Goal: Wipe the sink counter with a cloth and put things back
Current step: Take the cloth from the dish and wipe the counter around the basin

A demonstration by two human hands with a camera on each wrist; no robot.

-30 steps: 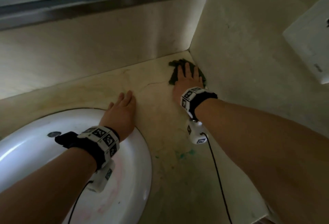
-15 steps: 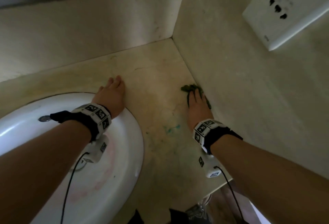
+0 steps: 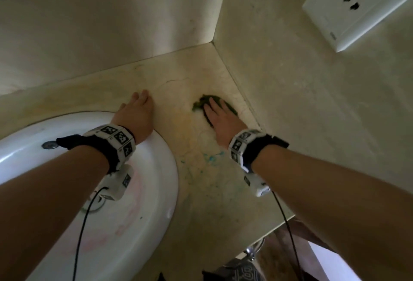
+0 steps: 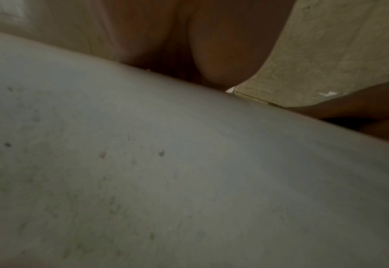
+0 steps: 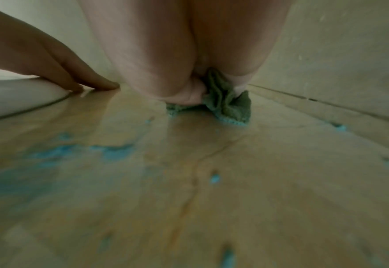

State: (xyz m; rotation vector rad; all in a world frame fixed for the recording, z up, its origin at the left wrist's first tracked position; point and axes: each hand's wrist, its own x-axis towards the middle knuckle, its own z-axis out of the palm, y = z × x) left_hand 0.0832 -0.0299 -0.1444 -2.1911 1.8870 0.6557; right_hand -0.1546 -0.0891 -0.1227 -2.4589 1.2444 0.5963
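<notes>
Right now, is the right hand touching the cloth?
Touching. The right wrist view shows the right hand pressed down on the bunched green cloth on the counter; the head view agrees.

Left arm: bare forearm reaches forward, a marker band and a small camera strapped at the wrist.
Left hand [image 3: 136, 113]: flat, palm down, fingers straight and held together, tips pointing away from the body.
Right arm: bare forearm comes in from the right, with the same band and camera.
Right hand [image 3: 220, 119]: palm down, fingers [image 3: 213, 105] stretched forward and slightly spread, pressing flat; the cloth [image 3: 201, 103] bunches under palm and fingertips.
</notes>
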